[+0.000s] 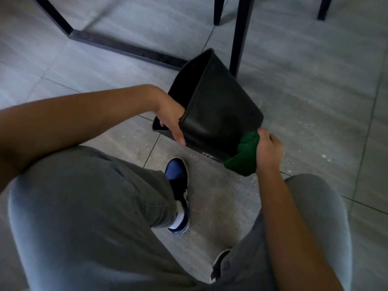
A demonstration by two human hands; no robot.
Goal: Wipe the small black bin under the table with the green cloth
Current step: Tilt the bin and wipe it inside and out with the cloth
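Observation:
The small black bin (218, 110) is tilted over the grey tiled floor, its open mouth turned to the left and its base toward the lower right. My left hand (171, 119) grips the bin's rim, thumb outside and fingers partly hidden inside the opening. My right hand (269, 149) is closed on the bunched green cloth (243, 157), which presses against the bin's lower right corner near its base.
A black metal table frame (126, 48) runs across the floor behind the bin, with an upright leg (239, 38) just beyond it. Chair legs (218, 11) stand further back. My knees in grey trousers and a blue-black shoe (177, 190) fill the foreground.

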